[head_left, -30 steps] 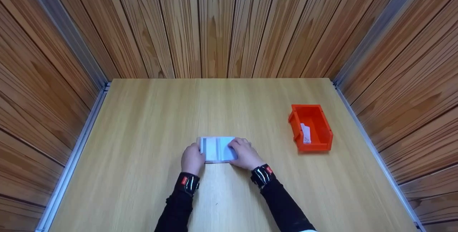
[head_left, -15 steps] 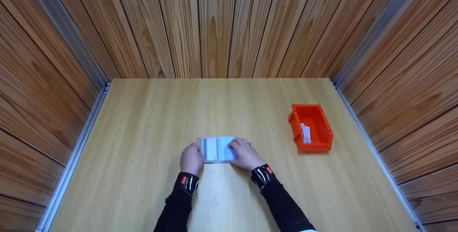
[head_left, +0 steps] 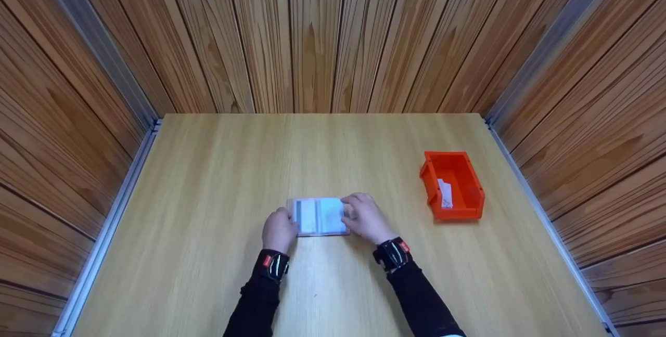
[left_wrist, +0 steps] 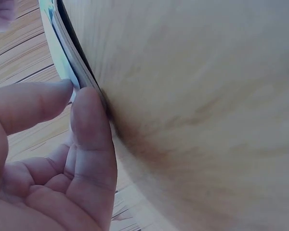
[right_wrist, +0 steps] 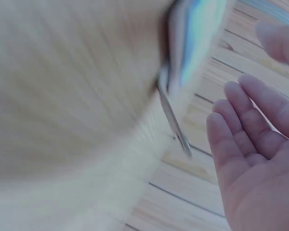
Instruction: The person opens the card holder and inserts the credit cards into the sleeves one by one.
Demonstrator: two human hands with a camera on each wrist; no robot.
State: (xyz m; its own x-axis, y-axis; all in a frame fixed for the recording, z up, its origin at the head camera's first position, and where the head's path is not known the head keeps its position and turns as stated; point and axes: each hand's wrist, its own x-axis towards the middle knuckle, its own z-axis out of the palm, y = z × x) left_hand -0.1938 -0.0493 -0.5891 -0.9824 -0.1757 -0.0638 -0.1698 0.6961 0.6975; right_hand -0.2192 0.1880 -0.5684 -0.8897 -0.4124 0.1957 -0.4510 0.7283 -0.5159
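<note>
A flat, rectangular, blue-and-white booklet-like item [head_left: 318, 216] lies on the table, with clear or pale margins and stripes near its middle. In the left wrist view its layered edge [left_wrist: 74, 53] shows from the side. My left hand [head_left: 279, 230] pinches its left end between thumb and finger [left_wrist: 91, 113]. My right hand [head_left: 369, 218] is just off its right end, fingers loosely bent and holding nothing. From the right wrist, a gap shows between that hand [right_wrist: 255, 130] and the item; a thin strip [right_wrist: 173, 120] sticks out from the item's near end.
An orange bin [head_left: 471, 191] stands at the right of the wooden table [head_left: 218, 170], with a white paper label or slip [head_left: 445, 194] inside. Wood-panelled walls [head_left: 312, 40] enclose the back and sides, with metal rails [head_left: 112, 222] along the side edges.
My right hand has let go of the right end of the booklet-like item and shifted slightly right, uncovering that end. The left hand keeps its pinch and the item lies in place.
</note>
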